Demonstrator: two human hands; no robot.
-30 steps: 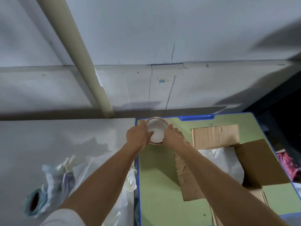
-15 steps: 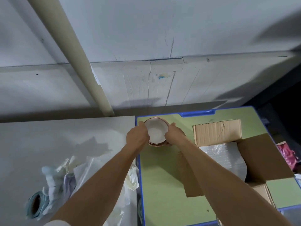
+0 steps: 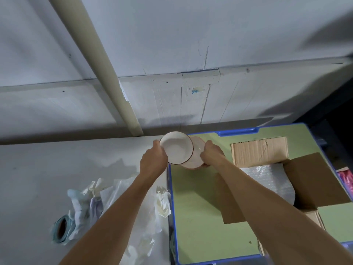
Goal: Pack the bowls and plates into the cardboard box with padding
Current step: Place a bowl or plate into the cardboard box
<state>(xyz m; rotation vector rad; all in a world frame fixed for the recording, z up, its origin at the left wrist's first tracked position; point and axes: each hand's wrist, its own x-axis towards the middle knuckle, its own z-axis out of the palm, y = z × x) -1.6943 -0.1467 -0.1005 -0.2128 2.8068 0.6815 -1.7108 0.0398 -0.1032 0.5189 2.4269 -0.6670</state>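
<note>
My left hand (image 3: 152, 161) grips a white bowl with a dark rim (image 3: 176, 148) by its left edge, lifted and shifted left of the stack. My right hand (image 3: 211, 154) holds the lower white bowl (image 3: 196, 156) at its right side, at the far left corner of the green table. The open cardboard box (image 3: 315, 180) lies to the right with bubble wrap padding (image 3: 267, 178) inside; my right forearm covers its left flap.
The green table with a blue rim (image 3: 191, 217) abuts a white surface (image 3: 57, 169) on the left. Crumpled white paper and plastic (image 3: 122, 203) and a teal tape roll (image 3: 62, 229) lie there. A beige pipe (image 3: 107, 73) slants down the wall.
The top bowl has come off the lower one and moved up and left in my left hand. My right hand stays on the lower bowl.
</note>
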